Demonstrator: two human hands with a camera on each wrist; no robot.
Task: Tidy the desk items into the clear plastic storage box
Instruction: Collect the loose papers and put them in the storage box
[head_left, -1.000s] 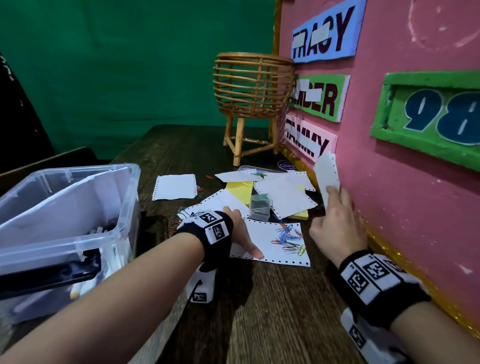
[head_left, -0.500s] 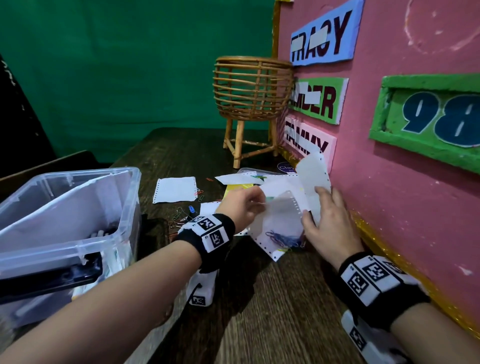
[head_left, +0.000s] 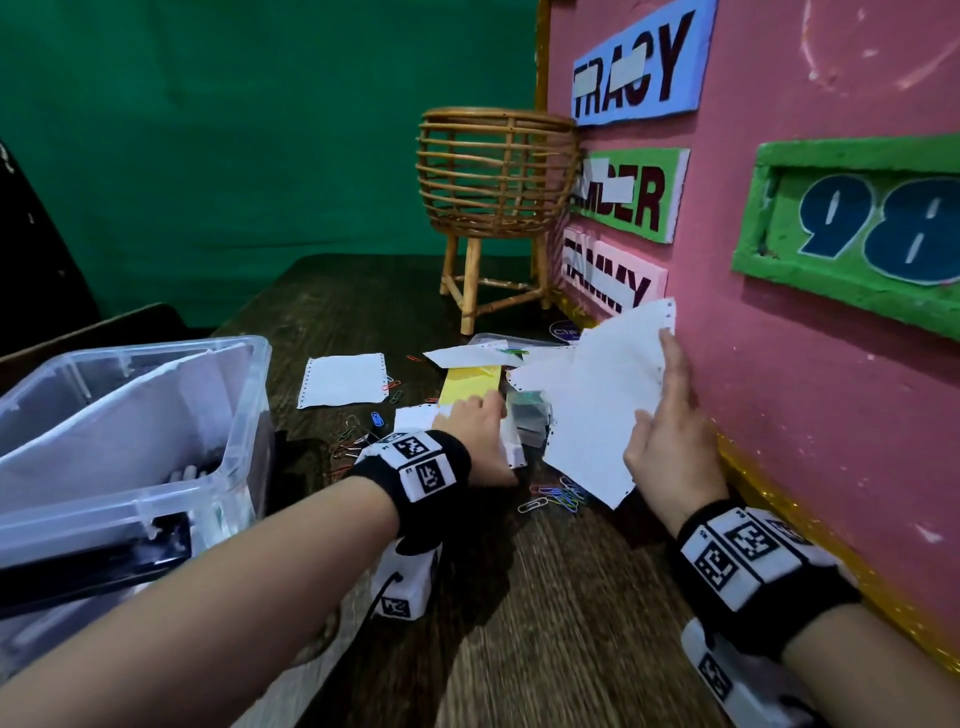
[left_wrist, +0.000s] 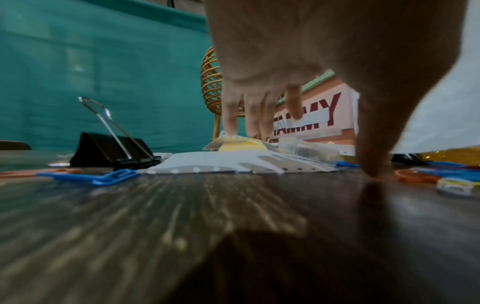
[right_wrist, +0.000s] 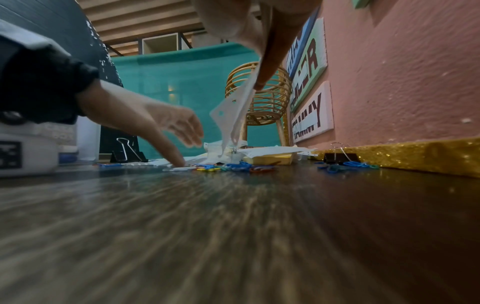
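— What's right under the left hand (left_wrist: 298, 51)?

— White perforated sheets (left_wrist: 233, 162) lying flat on the dark wooden desk (left_wrist: 207, 226), with a yellow pad (left_wrist: 241, 146) behind them. The fingers (left_wrist: 230, 115) hang straight down, tips touching the topmost paper; the thumb (left_wrist: 374, 144) presses the wood just beside the sheets.

— And to the left?

— A black binder clip (left_wrist: 109, 152), one wire arm tilted up, and a blue paperclip (left_wrist: 103, 178) near it. More coloured paperclips (left_wrist: 428, 174) lie at the right, blurred.

— Behind?

— A rattan basket (left_wrist: 210, 82), a green backdrop (left_wrist: 91, 72) and a pink name sign (left_wrist: 319, 115).
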